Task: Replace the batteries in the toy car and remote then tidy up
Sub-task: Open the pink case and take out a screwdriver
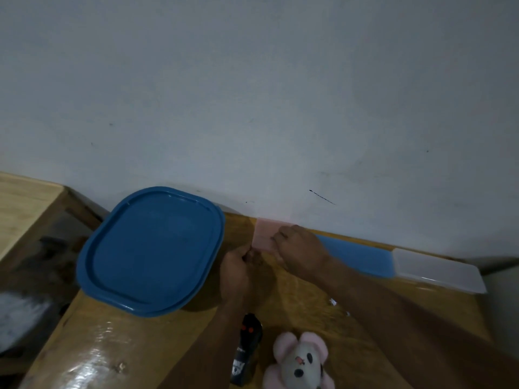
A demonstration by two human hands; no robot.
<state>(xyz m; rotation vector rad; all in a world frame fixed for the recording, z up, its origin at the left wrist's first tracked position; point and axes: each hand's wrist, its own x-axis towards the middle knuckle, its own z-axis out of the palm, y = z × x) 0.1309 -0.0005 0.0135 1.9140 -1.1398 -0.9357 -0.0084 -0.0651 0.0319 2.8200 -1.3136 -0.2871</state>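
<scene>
Remote (247,346), black with two red buttons, lies on the wooden table (134,349) at the near edge of the view, well short of both hands and on the person's side of them. Its long axis runs roughly away from the person toward the wall, leaning a little to the right at the far end. It sits just beside the left forearm, with a pink plush mouse (302,360) just to its right, so the left arm is the nearer one and would only have to draw back to reach it.

Both hands are busy farther out, by the wall. The right hand (302,245) has its fingers bent over a pink box (264,230) and grips it. The left hand (237,266) is curled at the box's near corner; it may be pinching something small, but the dim, soft view does not let me tell.
</scene>
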